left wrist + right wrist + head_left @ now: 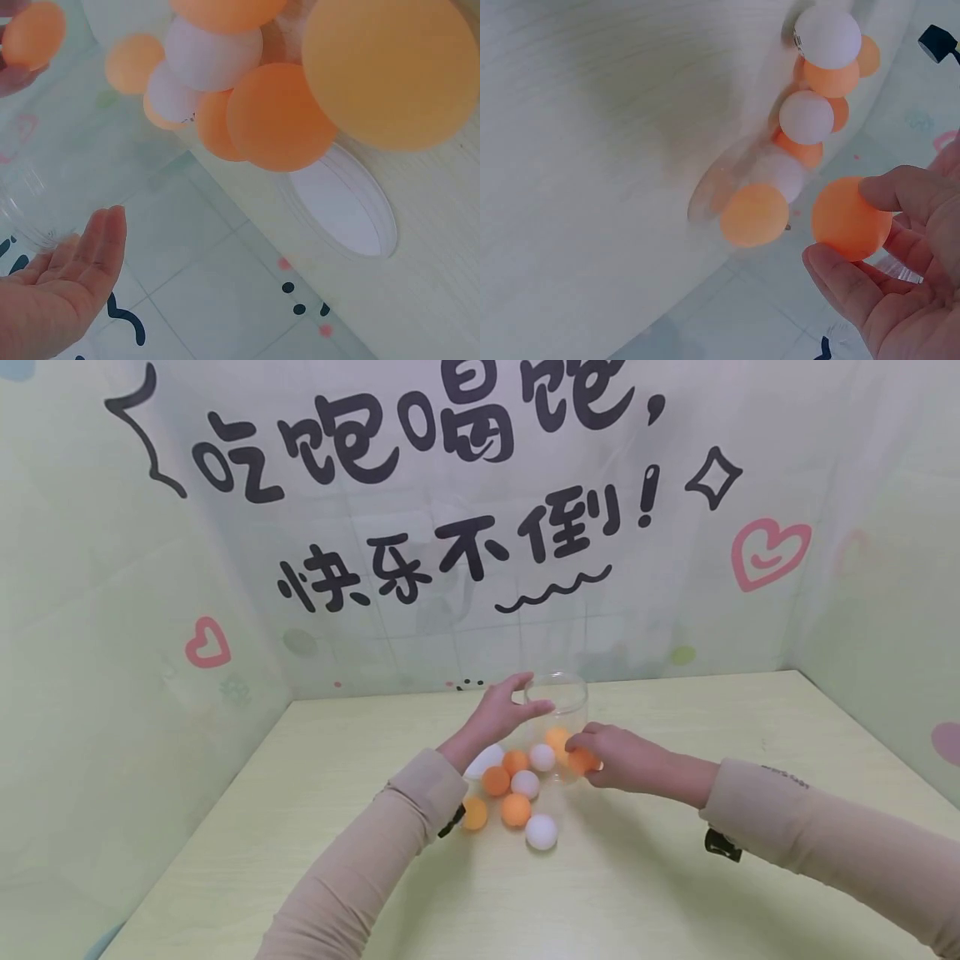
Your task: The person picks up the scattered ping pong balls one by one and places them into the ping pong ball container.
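My left hand point(498, 714) holds a clear jar point(573, 718) at its rim, thumb in front and fingers on the far left side. The jar stands upright, and a light orange ball point(557, 740) shows through its lower wall. Between thumb and fingertips, my right hand point(630, 760) pinches an orange ball point(849, 219) beside the jar's right wall. Several orange and white balls lie left and in front of the jar, among them a white ball point(541, 832) and a deep orange ball point(515, 810).
A round white lid point(349, 206) lies on the pale wood table point(247, 827), partly hidden behind the left wrist in the head view. Printed sheeting point(420, 643) hangs behind the table and along both sides.
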A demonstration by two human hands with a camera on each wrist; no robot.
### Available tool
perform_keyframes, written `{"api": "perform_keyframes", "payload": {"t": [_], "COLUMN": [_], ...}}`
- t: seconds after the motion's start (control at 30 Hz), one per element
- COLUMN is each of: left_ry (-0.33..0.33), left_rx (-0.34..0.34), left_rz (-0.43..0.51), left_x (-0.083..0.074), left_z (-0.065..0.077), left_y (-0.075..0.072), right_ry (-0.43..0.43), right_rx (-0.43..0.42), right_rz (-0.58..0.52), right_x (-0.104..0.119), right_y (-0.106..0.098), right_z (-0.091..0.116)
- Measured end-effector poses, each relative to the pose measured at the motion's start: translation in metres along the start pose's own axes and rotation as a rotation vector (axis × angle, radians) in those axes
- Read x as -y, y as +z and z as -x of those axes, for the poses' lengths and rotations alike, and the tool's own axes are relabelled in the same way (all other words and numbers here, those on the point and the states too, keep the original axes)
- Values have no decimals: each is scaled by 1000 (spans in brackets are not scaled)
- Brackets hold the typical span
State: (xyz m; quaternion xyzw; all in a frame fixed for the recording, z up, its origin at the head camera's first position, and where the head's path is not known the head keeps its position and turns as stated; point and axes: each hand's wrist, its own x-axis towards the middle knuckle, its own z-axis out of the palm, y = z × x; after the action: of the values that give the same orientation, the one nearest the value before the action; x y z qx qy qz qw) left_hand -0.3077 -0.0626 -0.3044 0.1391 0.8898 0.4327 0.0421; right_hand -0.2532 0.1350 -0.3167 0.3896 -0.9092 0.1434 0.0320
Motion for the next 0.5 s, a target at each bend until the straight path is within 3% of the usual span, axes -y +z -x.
{"api": "perform_keyframes", "payload": {"t": [0.5], "left_ry": [-3], "left_rx": [-2], "left_rz": [-11], "left_x": [-1], "left_z": [-1], "left_y": [1], "right_ry": [39], "right_rx": [-47], "right_rz": [24], "right_x": [-1], "right_y": [-36], "right_z": [-2]}}
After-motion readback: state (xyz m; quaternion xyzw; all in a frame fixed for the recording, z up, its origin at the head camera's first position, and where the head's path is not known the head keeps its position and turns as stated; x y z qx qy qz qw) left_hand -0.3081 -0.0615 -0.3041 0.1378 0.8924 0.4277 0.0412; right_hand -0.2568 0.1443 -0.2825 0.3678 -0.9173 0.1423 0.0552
